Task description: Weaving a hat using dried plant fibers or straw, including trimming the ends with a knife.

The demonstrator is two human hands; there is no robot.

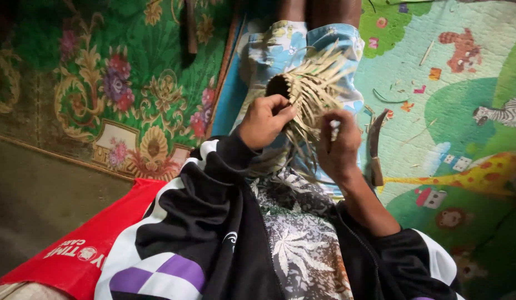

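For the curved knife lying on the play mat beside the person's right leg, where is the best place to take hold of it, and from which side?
Grip the knife by its pale handle, the end nearest the person; the dark curved blade points away. Probably come from above with the right hand, the closest one, since the knife lies flat on the play mat. The left hand holds the woven strip piece.

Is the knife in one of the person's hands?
No, the knife lies on the mat beside the right hand, while both hands work on the woven basket.
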